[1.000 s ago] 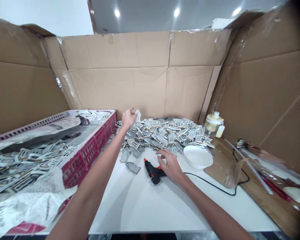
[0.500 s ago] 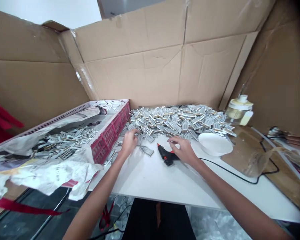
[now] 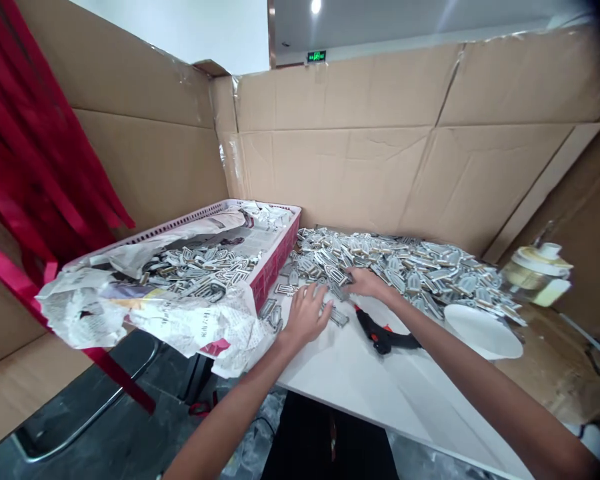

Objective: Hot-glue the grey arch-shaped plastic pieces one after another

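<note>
My left hand [image 3: 307, 315] lies palm down with its fingers spread, over a few loose arch-shaped metal pieces at the near side of the pile; one slotted piece [image 3: 339, 317] shows just past its fingertips. My right hand [image 3: 367, 283] reaches into the near edge of the metal pile [image 3: 415, 263]. Its thumb and fingers are drawn together at the right side of a silver arch-shaped metal piece [image 3: 334, 275]. Below my right wrist, a black glue gun [image 3: 380, 333] with an orange tip lies on the white table [image 3: 360, 387], touched by neither hand.
At left stands a pink plastic basket [image 3: 276, 257], lined with newspaper [image 3: 180, 327] and holding more metal pieces. Red ribbons [image 3: 40, 147] hang beside it. A white oval dish [image 3: 483, 331] and a clear jar [image 3: 537, 273] are at right. Cardboard walls [image 3: 340, 167] enclose the table.
My view has swung left. My right hand has left the glue gun's side and moved to the metal pieces. My left hand has come nearer and spread its fingers.
</note>
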Tool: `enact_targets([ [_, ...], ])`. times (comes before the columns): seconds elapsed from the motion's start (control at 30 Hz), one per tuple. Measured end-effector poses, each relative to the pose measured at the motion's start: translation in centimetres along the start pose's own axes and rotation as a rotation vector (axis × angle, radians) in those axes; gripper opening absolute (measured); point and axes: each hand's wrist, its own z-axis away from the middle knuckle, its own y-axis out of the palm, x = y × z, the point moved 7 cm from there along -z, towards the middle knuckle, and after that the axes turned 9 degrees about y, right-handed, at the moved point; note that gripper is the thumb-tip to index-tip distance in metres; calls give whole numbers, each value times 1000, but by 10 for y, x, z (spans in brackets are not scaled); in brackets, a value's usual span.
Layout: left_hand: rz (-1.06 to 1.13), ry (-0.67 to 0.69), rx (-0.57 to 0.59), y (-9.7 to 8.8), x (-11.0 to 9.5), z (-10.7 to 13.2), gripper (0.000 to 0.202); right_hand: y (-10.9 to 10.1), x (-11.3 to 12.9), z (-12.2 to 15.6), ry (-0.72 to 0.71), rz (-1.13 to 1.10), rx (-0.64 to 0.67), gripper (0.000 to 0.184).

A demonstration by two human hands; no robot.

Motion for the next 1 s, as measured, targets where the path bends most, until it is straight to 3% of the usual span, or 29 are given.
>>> enact_targets([
  [0.2,-60,76,-25,12,-3,-16,40,22,15,-21,44,115,32,55],
  [0.3,-76,113,-36,18,-3,-14,38,26,14,-26,34,141,54,46],
  [0.53,-66,174,-88,22,-6,-5,35,29,16,-34,6,145,77,25],
  [0.77,-64,206,-104,26,-8,-4,32,30,21,-37,17,145,62,40],
  [1.0,-85,217,-125,24,-7,-2,31,25,25,-38,96,180,94,32],
])
